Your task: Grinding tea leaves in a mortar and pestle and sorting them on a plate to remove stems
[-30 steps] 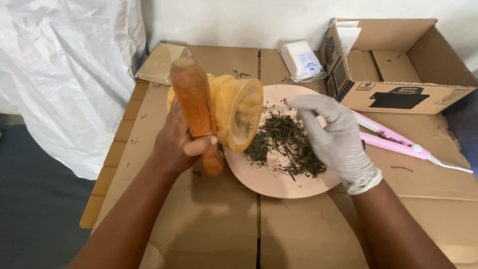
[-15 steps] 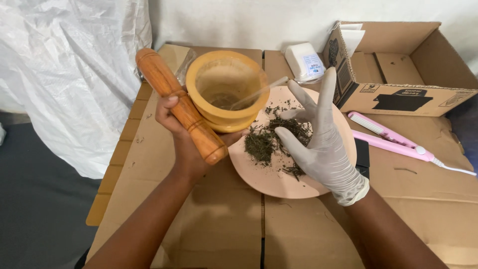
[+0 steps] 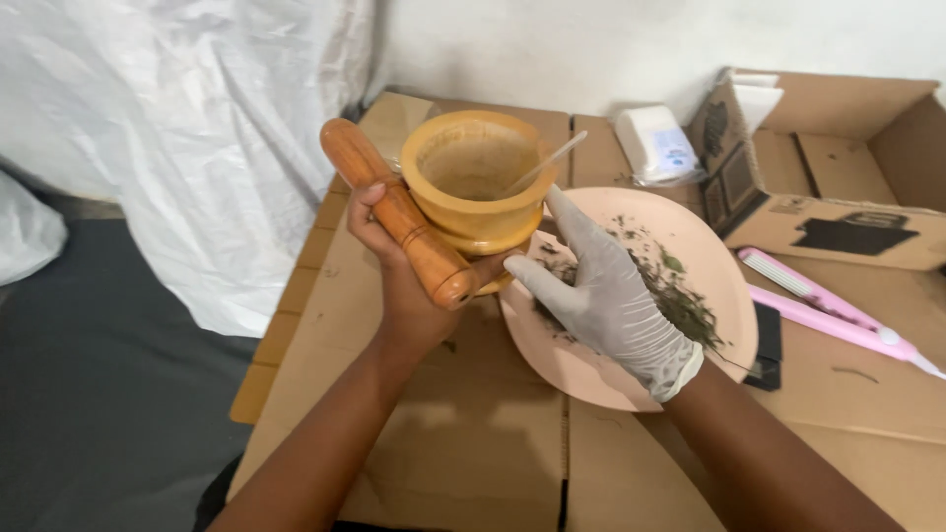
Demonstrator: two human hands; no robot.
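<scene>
My bare left hand [image 3: 399, 266] grips a wooden pestle [image 3: 397, 214] and a yellow wooden mortar [image 3: 477, 182] together, the mortar upright above the cardboard. A thin pale stick [image 3: 544, 163] leans inside the mortar. My right hand [image 3: 601, 296], in a white glove, rests with fingers spread against the mortar's base and over the pink plate [image 3: 611, 369]. Dark green crushed dried leaves [image 3: 680, 296] lie scattered on the plate, partly hidden by the gloved hand.
Flattened cardboard [image 3: 463, 443] covers the table. An open cardboard box [image 3: 838, 167] stands at the back right, a white packet [image 3: 655, 143] beside it. A pink tool [image 3: 828, 305] and a small black object [image 3: 767, 345] lie right of the plate. White plastic sheeting [image 3: 197, 118] hangs left.
The mortar has gone from tipped over the plate to upright. My gloved right hand has moved from the leaves on the plate up to the mortar's base.
</scene>
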